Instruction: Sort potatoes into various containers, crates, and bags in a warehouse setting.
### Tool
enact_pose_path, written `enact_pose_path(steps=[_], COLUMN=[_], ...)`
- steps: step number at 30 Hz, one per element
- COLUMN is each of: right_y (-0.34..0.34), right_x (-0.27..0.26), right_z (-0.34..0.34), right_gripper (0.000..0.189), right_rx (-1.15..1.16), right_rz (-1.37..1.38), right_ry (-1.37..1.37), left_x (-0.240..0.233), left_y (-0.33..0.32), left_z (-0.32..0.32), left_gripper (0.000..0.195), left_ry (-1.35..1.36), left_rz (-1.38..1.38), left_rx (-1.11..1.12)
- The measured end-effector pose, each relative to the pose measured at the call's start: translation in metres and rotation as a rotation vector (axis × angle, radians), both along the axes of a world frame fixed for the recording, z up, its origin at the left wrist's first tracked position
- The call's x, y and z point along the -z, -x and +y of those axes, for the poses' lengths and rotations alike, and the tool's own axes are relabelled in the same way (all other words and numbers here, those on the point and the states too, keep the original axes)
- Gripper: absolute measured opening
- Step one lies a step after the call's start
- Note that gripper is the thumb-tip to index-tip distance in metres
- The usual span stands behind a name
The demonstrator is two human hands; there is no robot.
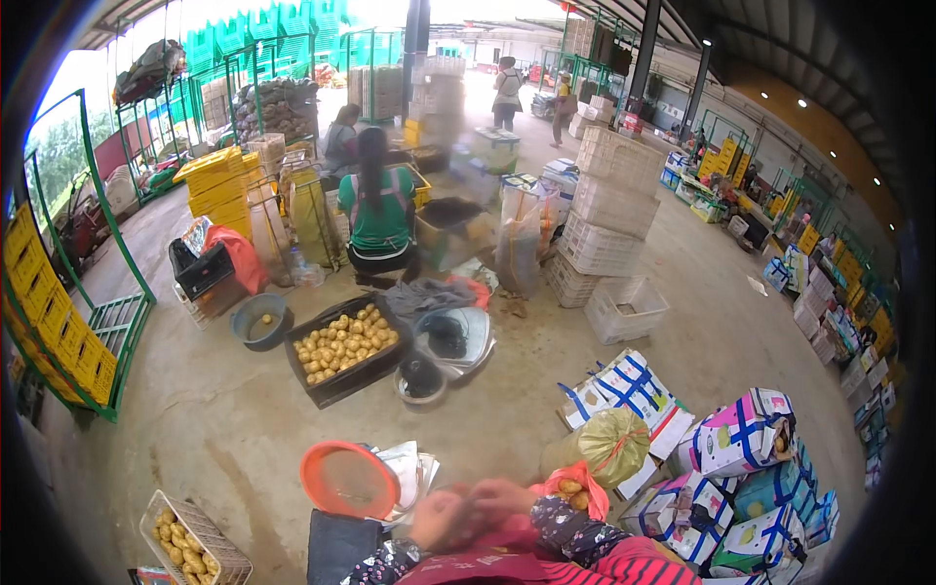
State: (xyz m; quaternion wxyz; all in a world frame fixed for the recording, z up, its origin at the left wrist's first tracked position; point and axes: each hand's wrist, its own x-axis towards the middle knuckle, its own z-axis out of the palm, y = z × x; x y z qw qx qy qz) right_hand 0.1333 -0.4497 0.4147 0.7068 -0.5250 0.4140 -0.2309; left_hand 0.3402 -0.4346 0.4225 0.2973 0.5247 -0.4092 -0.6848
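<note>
My left hand (439,518) and my right hand (503,499) are close together at the bottom middle, in front of my red apron (490,559). Both are blurred, so whether anything is between the fingers is hidden. Left of them an orange plastic basin (349,479) leans beside folded white sheets (404,461). A black flat-topped object (340,545) lies below the basin. Just right of my right hand, an open red plastic bag (601,499) holds several potatoes (570,491). A tied yellow-green sack (613,442) stands behind it.
A black crate (329,398) of potatoes lies ahead, near a grey-blue basin (245,322). A white crate (238,559) of potatoes is lower left. Strapped cartons (738,439) pile up at right. White crates (610,197) are stacked farther off. A person in green (378,208) sits ahead.
</note>
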Motion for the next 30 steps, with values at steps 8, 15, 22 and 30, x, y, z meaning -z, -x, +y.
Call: enact_pose_path(steps=[8,15,22,30], right_y=[-0.008,-0.005,0.001,0.006], right_x=[-0.010,0.013,0.020,0.004], right_z=[0.007,-0.002,-0.008,-0.008], right_gripper=[0.029,0.028,0.035,0.040], right_rx=[0.058,-0.138,-0.274,-0.369], right_rz=[0.041,0.301,0.404,0.266], right_ry=[0.058,0.658,0.712,0.516], left_x=[-0.001,0.015,0.042,0.029], left_y=[-0.004,-0.003,0.001,0.003], left_z=[-0.005,-0.002,-0.005,0.004], left_gripper=[0.021,0.024,0.024,0.025], left_ry=[0.253,0.274,0.521,0.504], left_rz=[-0.050,-0.102,-0.224,-0.179], left_rx=[0.197,0.134,0.105,0.004])
